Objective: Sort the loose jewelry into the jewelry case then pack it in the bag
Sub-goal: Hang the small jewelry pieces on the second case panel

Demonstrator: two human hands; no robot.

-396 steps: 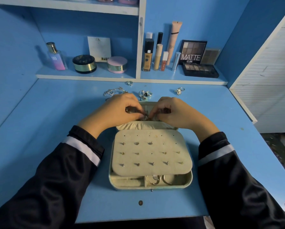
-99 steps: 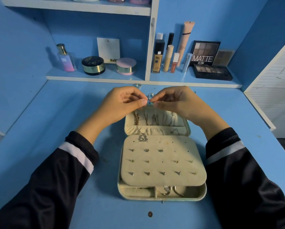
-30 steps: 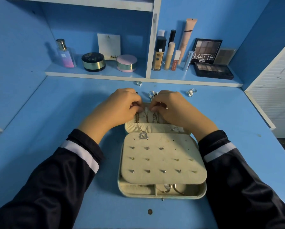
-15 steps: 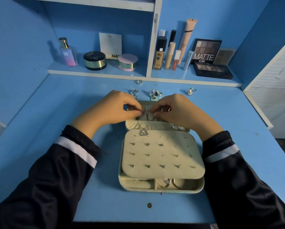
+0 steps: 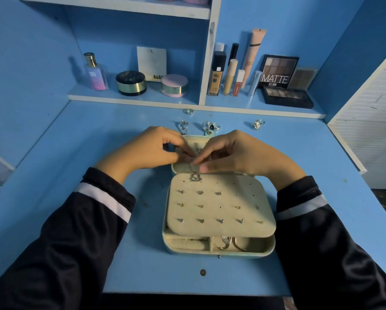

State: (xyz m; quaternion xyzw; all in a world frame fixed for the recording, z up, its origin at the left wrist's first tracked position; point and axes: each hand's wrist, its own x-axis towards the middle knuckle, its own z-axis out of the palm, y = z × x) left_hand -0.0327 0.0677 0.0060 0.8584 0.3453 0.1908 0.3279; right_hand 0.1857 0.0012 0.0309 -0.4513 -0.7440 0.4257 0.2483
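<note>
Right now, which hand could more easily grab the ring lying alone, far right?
Probably the right hand: that ring lies just beyond it, farther from the left hand; both pinch a necklace.

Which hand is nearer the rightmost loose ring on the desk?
Right. The right hand lies just near-left of the ring; the left hand is farther left, across the jewelry case lid. Both pinch the necklace.

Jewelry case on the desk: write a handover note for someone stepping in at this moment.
Left hand and right hand: both pinch the necklace at the lid of the open jewelry case.
Done: studs on the panel, hoops in the front compartment.
Left: seat the necklace, put in the loose rings beyond the case, close, pack; no bag in view.
</note>
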